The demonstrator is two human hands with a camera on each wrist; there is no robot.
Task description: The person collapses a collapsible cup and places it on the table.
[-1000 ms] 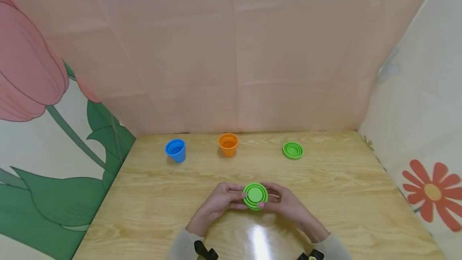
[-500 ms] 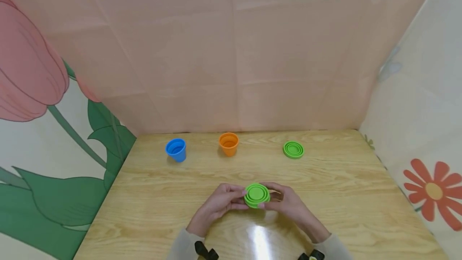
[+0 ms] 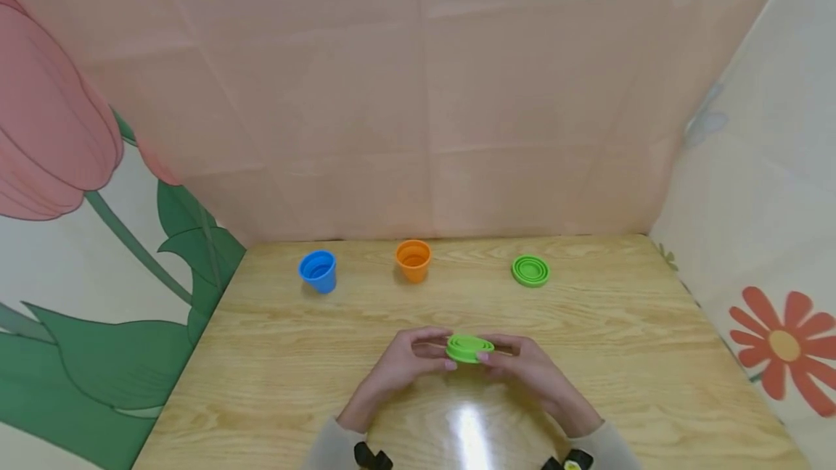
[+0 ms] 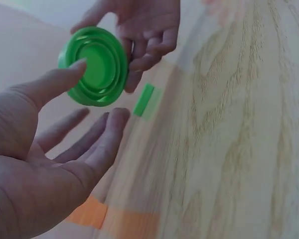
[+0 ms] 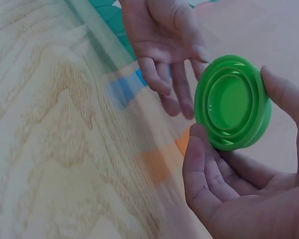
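right hand [image 3: 527, 370]: holds the flattened green cup [image 3: 467, 351] by its rim, between thumb and fingers.
left hand [image 3: 406, 363]: fingers apart, just beside the cup; contact cannot be told.
cup position: between both hands, above the table [image 3: 274, 390].
far side: blue cup [image 3: 320, 278], orange cup [image 3: 414, 267], second green cup [image 3: 530, 272].

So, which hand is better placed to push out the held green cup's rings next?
Probably the left hand: its fingers look free, while the right hand grips the green cup.
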